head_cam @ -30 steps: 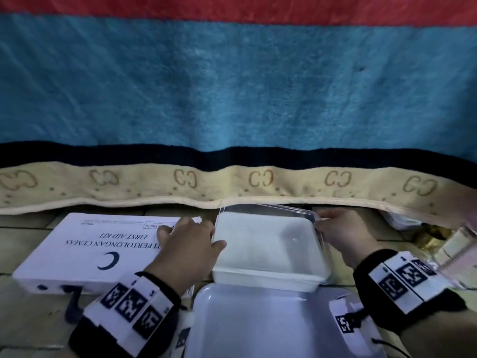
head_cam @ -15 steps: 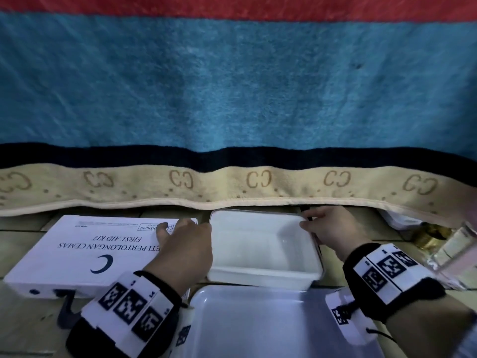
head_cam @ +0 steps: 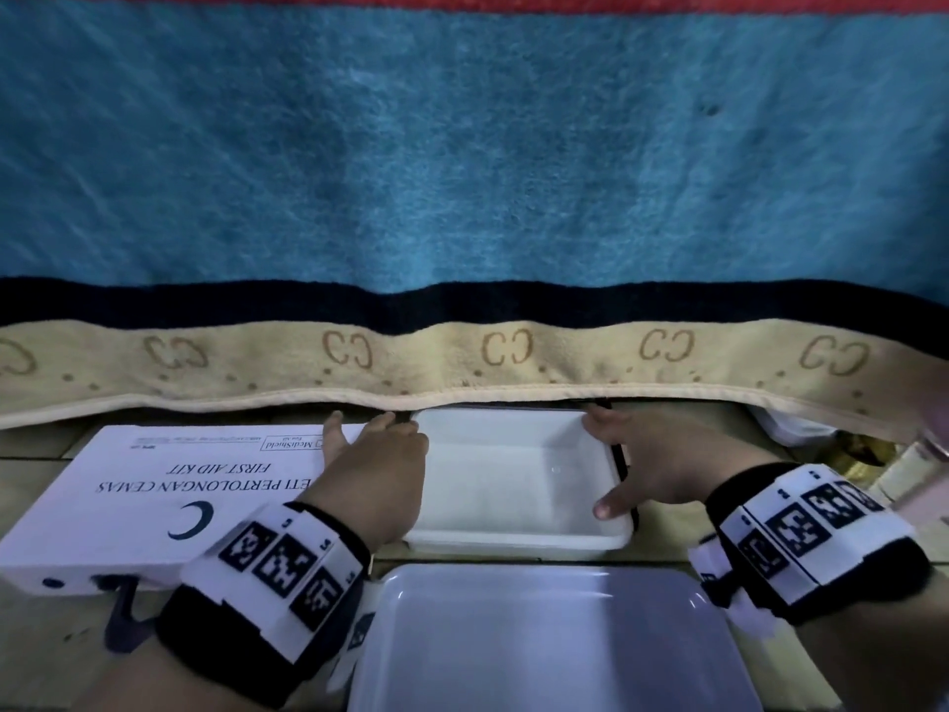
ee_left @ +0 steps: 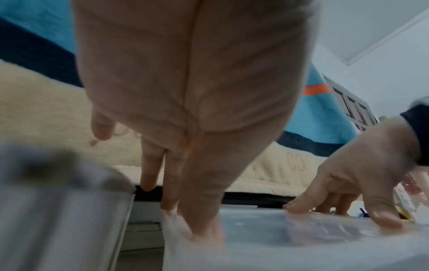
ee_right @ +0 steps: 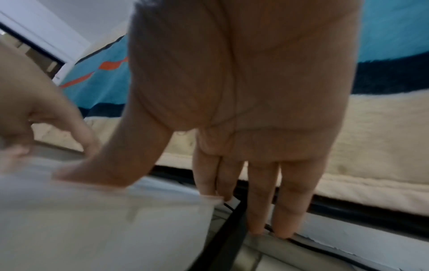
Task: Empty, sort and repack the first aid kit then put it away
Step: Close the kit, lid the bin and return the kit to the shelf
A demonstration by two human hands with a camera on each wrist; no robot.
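Between my hands (head_cam: 377,470) (head_cam: 649,462) the tub (head_cam: 513,480) is sitting. Both are pressing its sides, fingers nearly straight, gripping nothing. Left of my left hand the kit (head_cam: 154,485) is lying.

Home bedroom, plush striped blanket (head_cam: 462,172) overhanging a bed edge, wooden floor (head_cam: 31,454), door (ee_left: 352,108)

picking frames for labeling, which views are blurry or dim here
Head view: dim and bluish, but sharp; print on the first aid kit box is legible. Left wrist view: foreground container smeared. Right wrist view: soft throughout, left hand blurred.
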